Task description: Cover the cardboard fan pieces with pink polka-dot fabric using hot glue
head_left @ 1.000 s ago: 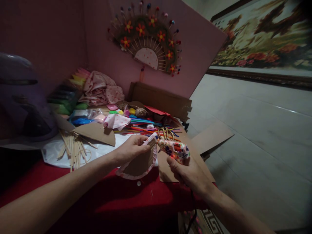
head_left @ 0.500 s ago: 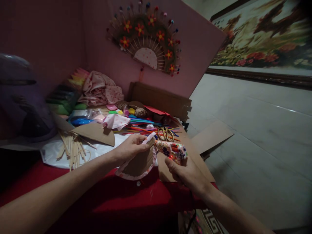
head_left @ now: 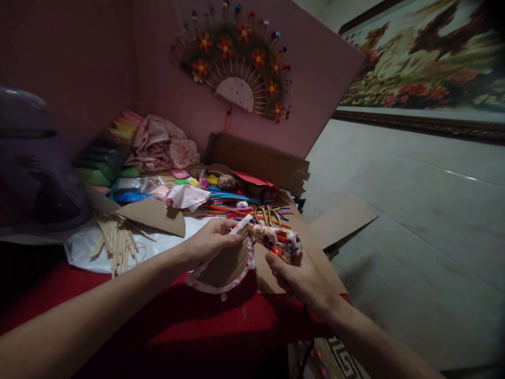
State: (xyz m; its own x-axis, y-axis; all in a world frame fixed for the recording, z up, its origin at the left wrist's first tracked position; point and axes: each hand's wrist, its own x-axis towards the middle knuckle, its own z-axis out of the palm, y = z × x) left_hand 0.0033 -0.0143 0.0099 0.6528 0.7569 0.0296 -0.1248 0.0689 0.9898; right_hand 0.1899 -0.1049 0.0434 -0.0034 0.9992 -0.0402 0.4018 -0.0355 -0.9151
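My left hand [head_left: 215, 239] pinches the upper edge of a half-round cardboard piece [head_left: 223, 268], its rim wrapped in pale pink fabric. In my right hand [head_left: 294, 273] is a glue gun [head_left: 276, 239] with a flowery cover and a glowing red light. Its nozzle end is at the top right corner of the cardboard piece, by a pale fabric strip; whether it touches cannot be seen. A dark cord hangs below my right hand. Gold-handled scissors [head_left: 268, 216] lie just behind the glue gun.
Wooden sticks [head_left: 118, 245] and a plain cardboard half-circle [head_left: 158, 216] lie at the left on white plastic. Behind are colourful pipe cleaners [head_left: 232, 197], twine [head_left: 226, 182] and bunched pink cloth [head_left: 161, 145]. A decorated fan [head_left: 236, 68] hangs on the pink board. Red cloth [head_left: 236, 321] covers the table.
Both hands, the cardboard piece and the glue gun keep almost the same position. The whole view has shifted only very slightly.
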